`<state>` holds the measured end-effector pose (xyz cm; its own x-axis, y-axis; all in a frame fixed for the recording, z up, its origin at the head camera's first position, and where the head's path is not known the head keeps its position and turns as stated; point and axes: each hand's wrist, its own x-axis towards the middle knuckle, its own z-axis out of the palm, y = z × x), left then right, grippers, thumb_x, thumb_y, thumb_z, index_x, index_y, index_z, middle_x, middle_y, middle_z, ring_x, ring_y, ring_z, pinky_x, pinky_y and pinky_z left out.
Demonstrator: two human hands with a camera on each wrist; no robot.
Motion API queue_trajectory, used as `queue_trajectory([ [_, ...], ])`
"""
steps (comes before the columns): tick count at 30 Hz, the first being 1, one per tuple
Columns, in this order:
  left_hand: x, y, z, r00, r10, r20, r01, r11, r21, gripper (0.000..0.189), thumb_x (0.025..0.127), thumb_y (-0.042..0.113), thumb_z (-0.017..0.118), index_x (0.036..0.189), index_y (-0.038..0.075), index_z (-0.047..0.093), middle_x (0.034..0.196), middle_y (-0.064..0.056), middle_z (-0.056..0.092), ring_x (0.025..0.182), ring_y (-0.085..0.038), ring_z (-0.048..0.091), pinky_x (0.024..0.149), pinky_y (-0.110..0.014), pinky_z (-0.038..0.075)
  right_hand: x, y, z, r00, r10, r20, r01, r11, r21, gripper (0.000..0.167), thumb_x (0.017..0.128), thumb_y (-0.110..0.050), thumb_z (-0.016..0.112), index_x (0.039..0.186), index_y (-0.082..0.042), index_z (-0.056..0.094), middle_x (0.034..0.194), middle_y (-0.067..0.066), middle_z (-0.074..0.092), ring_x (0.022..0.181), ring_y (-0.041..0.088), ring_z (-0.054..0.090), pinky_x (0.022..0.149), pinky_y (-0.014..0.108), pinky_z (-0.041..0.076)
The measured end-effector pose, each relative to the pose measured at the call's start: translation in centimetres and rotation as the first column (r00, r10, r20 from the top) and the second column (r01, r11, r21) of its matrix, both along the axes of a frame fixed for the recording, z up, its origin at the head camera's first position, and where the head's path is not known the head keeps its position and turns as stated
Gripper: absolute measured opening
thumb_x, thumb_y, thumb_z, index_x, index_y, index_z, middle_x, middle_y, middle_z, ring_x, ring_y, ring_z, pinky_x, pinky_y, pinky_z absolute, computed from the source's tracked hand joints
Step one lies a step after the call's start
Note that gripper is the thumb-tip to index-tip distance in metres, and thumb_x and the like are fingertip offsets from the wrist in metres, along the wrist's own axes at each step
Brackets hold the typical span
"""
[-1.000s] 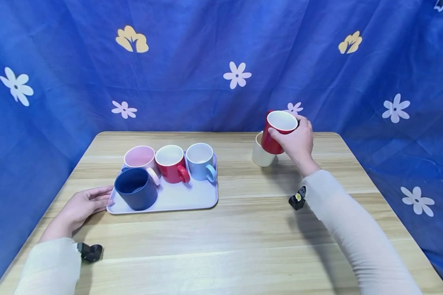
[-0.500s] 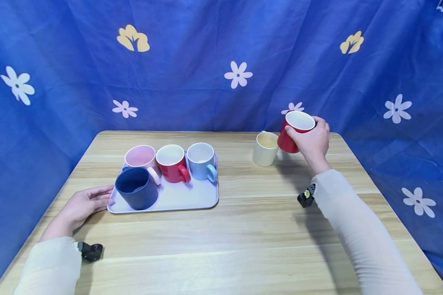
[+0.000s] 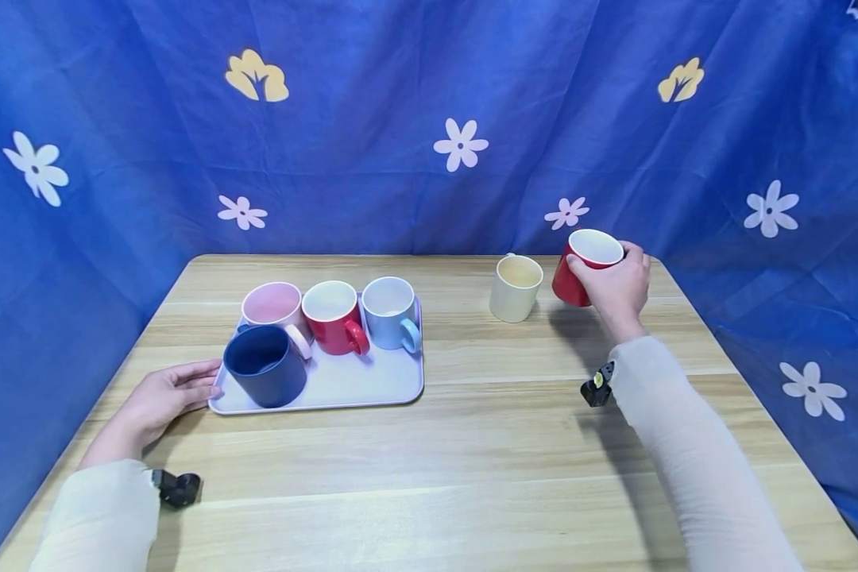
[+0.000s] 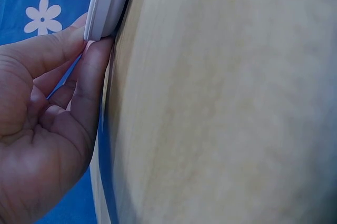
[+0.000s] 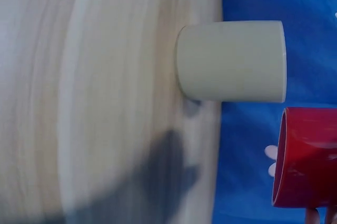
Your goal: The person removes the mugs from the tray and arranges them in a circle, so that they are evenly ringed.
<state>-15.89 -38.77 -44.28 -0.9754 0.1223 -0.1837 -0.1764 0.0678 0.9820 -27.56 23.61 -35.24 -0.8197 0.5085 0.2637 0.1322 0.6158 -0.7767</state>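
I hold a red mug (image 3: pixel 570 284) in the air over the far right part of the table, its mouth up and its white inside showing. My right hand (image 3: pixel 618 286) is curled round its right side, my thumb lying just below the rim; in the right wrist view only the fingertips show, against the red wall at the frame's lower edge. Just left of it, a cream mug (image 3: pixel 512 300) stands upright on the wood — near my red one, with a gap between them.

Well off to the left lies a pale lilac tray (image 3: pixel 365 385). My left hand (image 3: pixel 159 401) pinches its left edge near the front corner, the thumb and a finger closed on the rim, as the left wrist view shows. Four upright mugs stand on the tray: a navy mug (image 3: pixel 272 377) at the front left, and behind it a row of a pink mug (image 3: pixel 272 304), a second red mug (image 3: pixel 334 334) and a light blue mug (image 3: pixel 389 330). The handles of those three point towards me.

Under everything is the wood-grain table (image 3: pixel 436 461). Beyond it hangs a blue cloth (image 3: pixel 357 95) — white flowers and yellow tree shapes on it. Both my forearms are in pale sleeves (image 3: pixel 693 445), a small black device (image 3: pixel 597 385) at each wrist.
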Motion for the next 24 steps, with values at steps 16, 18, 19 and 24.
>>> queue_trajectory([
  [16,0.0,0.0,0.0,1.0,-0.002,0.011,0.001,0.999,0.054,0.043,0.085,-0.011,0.064,0.099,0.03,0.069,0.1,0.013,0.067,0.09,-0.001,0.063,0.076,-0.02,0.056,-0.3,0.0,-4.7,1.0,-0.019,0.009,0.019,1.0,-0.005,0.086,0.066,-0.055,0.077,0.127,-0.002,0.048,0.125,0.015,0.048,0.115,0.03,0.048,0.094,0.046,0.046],
  [18,0.0,0.0,0.0,1.0,-0.003,0.009,0.003,0.998,0.057,0.044,0.085,-0.011,0.063,0.099,0.03,0.068,0.1,0.013,0.067,0.091,-0.001,0.063,0.076,-0.02,0.056,-0.2,0.0,-5.3,1.0,-0.016,0.003,0.016,1.0,-0.012,0.085,0.065,-0.054,0.078,0.126,-0.002,0.049,0.124,0.015,0.049,0.114,0.03,0.048,0.094,0.045,0.046],
  [19,0.0,0.0,0.0,1.0,-0.001,0.01,0.001,0.999,0.051,0.044,0.085,-0.011,0.063,0.099,0.03,0.068,0.1,0.013,0.067,0.091,-0.001,0.063,0.076,-0.02,0.055,-0.2,0.0,-5.5,1.0,-0.014,0.001,0.014,1.0,-0.017,0.085,0.065,-0.054,0.079,0.126,-0.003,0.05,0.123,0.015,0.049,0.114,0.03,0.048,0.094,0.045,0.046],
  [24,0.0,0.1,0.1,1.0,-0.002,0.01,0.001,0.999,0.054,0.045,0.086,-0.012,0.063,0.098,0.032,0.068,0.101,0.014,0.067,0.091,-0.001,0.063,0.076,-0.02,0.055,-0.3,-0.2,-6.4,1.0,0.0,0.006,0.0,1.0,-0.03,0.085,0.066,-0.053,0.079,0.128,-0.003,0.048,0.125,0.015,0.048,0.115,0.03,0.048,0.096,0.045,0.045],
])
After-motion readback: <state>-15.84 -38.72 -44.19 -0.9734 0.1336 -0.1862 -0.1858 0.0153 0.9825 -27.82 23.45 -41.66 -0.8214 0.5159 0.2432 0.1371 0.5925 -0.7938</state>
